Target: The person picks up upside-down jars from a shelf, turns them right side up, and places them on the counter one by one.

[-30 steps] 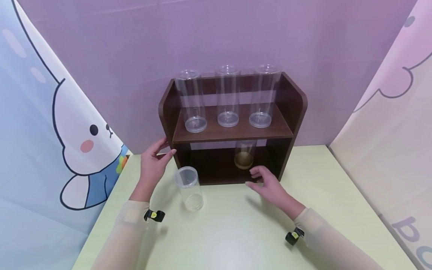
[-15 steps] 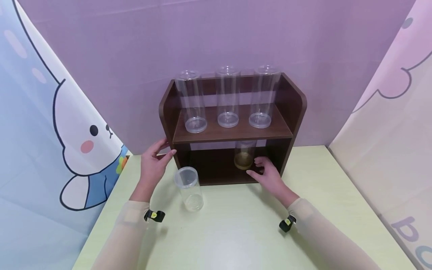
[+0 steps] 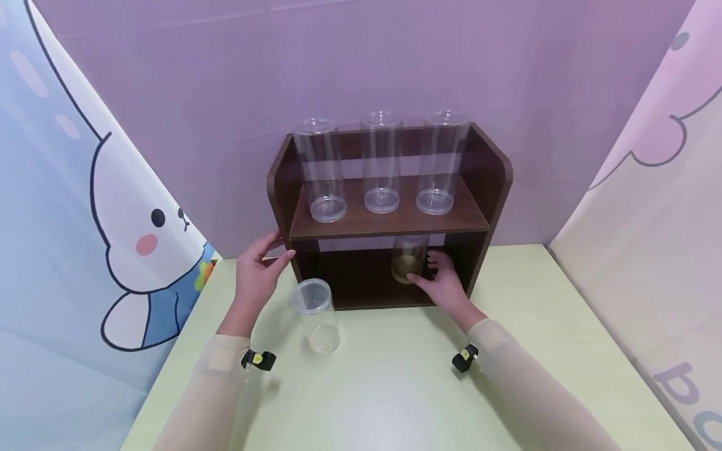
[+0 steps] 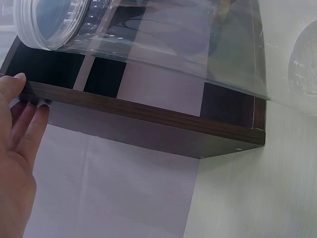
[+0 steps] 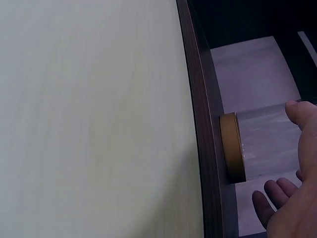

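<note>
My left hand (image 3: 256,272) holds the left side of a dark brown two-tier shelf (image 3: 389,225), thumb at the front edge, fingers on the outer face. In the left wrist view the thumb tip (image 4: 20,76) lies over the panel edge. On the lower tier stands a clear jar (image 3: 407,266) with a brownish bottom. My right hand (image 3: 445,285) has its thumb and curved fingers on either side of it. In the right wrist view the thumb overlaps the jar (image 5: 267,141), while the fingers (image 5: 262,203) lie apart from its wall.
Another clear lidded jar (image 3: 316,316) stands on the pale table (image 3: 383,388) before the shelf's left end. Three tall clear jars, the left (image 3: 324,172), middle (image 3: 381,166) and right (image 3: 440,166), stand on the upper tier. A purple curtain (image 3: 361,56) hangs behind.
My right hand has moved forward and slightly left into the lower tier, bringing thumb and fingers around the brown-bottomed jar. My left hand stays at the shelf's side.
</note>
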Demonstrator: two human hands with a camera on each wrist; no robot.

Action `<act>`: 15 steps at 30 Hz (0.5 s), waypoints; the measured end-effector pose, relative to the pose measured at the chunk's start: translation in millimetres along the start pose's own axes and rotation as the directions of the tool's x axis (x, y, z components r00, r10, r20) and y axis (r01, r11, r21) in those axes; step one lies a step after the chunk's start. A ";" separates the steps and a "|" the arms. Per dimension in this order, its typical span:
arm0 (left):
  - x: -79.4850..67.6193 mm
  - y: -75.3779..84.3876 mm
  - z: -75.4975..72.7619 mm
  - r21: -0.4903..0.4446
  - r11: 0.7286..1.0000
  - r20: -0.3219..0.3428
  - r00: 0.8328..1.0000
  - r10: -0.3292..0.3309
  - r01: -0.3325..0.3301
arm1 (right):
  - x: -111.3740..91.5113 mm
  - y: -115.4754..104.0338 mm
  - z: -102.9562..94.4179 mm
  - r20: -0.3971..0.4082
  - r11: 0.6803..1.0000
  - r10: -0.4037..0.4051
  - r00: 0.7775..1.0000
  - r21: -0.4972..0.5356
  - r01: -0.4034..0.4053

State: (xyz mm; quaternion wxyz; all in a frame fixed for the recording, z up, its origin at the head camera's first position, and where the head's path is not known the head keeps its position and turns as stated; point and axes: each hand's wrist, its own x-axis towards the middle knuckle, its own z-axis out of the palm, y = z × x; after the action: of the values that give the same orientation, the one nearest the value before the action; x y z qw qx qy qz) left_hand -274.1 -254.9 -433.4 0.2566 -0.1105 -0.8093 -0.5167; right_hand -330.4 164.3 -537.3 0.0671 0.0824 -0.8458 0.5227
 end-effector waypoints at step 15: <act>0.6 0.3 -0.1 0.007 1.000 0.001 1.000 0.003 -0.003 | 20.3 11.1 14.3 -0.015 0.995 -0.012 1.000 0.102 0.014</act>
State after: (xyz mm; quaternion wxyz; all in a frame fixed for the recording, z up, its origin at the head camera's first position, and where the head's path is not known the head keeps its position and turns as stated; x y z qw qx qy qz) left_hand -274.5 -254.9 -432.9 0.2574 -0.1109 -0.8111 -0.5134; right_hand -352.9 155.0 -549.3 0.0721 0.0875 -0.8169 0.5655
